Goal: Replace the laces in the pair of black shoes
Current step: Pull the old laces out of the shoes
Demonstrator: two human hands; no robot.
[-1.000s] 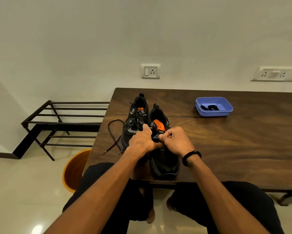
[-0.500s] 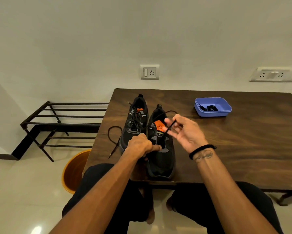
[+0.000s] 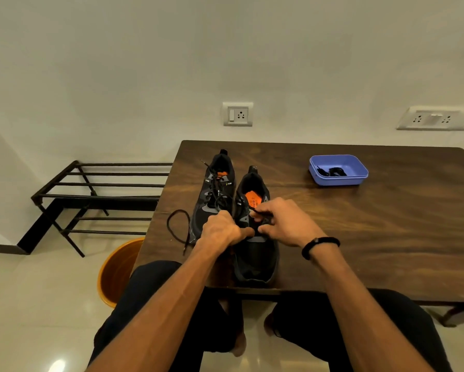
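Observation:
Two black shoes with orange insoles stand side by side on the dark wooden table [image 3: 359, 237]. The left shoe [image 3: 216, 189] is laced, and its loose lace end [image 3: 177, 226] loops over the table's left edge. The right shoe [image 3: 255, 259] lies nearer me. My left hand [image 3: 221, 230] grips that shoe at its left eyelets, fingers curled. My right hand [image 3: 284, 222] pinches a black lace [image 3: 263, 213] just over the eyelets. My hands hide the eyelets.
A blue tray [image 3: 338, 178] holding another black lace [image 3: 333, 171] sits at the back of the table. A black metal shoe rack [image 3: 99, 194] stands left of the table, an orange bucket [image 3: 118, 272] below its corner. Wall sockets are behind.
My right hand, which had lifted the lace up and away over the shoe, has come back down to the eyelets beside my left hand. The left hand has stayed on the shoe.

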